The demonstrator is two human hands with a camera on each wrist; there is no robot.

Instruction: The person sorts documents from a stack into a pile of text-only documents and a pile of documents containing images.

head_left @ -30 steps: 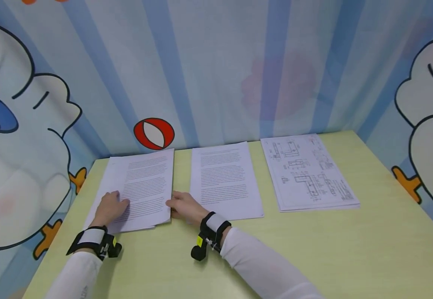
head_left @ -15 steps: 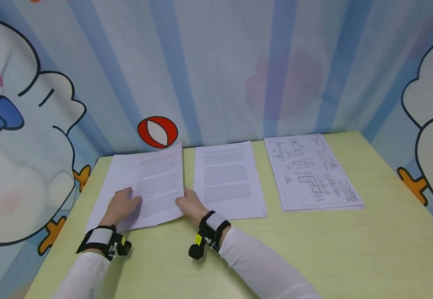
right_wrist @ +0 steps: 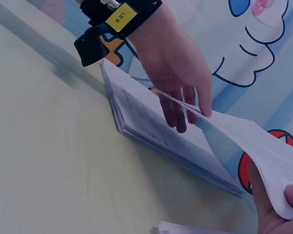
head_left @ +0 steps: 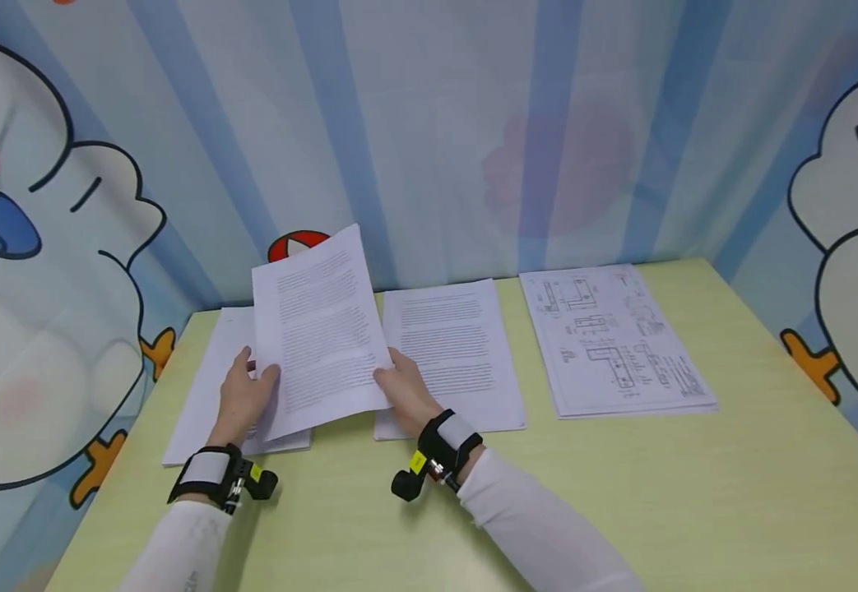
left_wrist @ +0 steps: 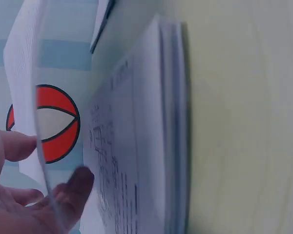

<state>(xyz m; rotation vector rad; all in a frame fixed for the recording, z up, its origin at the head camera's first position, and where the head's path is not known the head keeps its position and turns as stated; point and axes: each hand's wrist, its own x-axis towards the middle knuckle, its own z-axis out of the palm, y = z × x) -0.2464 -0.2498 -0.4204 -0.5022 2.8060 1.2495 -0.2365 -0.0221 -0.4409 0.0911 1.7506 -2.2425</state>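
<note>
A thin sheaf of printed sheets (head_left: 325,329) is raised and tilted above the left paper stack (head_left: 202,403). My right hand (head_left: 408,393) grips the sheaf's lower right edge, thumb on the printed face and fingers behind. At the opposite edge, my left hand (head_left: 243,399) holds the sheaf loosely, with the thumb on one side and the fingers on the other, as the right wrist view shows. In the left wrist view, line drawings show on top of the left stack (left_wrist: 132,141). The sheaf hides part of that stack in the head view.
A middle stack of text pages (head_left: 451,345) lies partly behind my right hand. Farther right is a stack with technical drawings (head_left: 614,345). All rest on a pale yellow-green table (head_left: 621,493), with a patterned curtain (head_left: 436,164) along its back edge.
The sheaf has come up off the left stack and tilted upright, uncovering part of that stack. My right hand has shifted slightly right and up; my left hand has moved right to the sheaf's left edge.
</note>
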